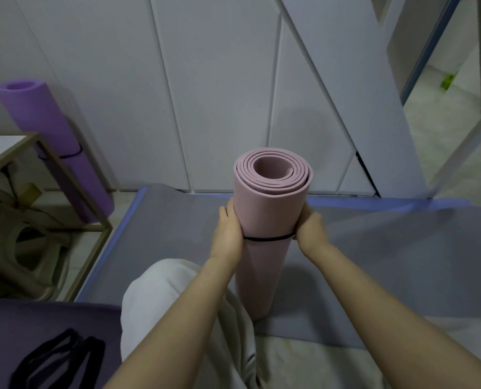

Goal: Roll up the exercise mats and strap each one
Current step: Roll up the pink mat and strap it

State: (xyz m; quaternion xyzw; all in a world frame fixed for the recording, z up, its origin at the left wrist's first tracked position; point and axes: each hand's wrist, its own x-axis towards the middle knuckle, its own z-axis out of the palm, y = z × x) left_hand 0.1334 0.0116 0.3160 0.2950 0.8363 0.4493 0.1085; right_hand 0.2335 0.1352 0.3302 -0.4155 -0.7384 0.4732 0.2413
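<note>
Pink mat (270, 209), purple mat (48, 130): two rolled; left grip (228, 234) and right grip (310, 230) clasp the pink.

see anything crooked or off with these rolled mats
Nothing serious. The pink mat stands upright between the left hand and right hand, its black strap sitting level. Only the purple mat looks askew, leaning tilted against the wall.

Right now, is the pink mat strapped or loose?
Strapped: a black strap circles the rolled pink mat, which stands upright on the grey mat, left hand and right hand holding its sides.
</note>
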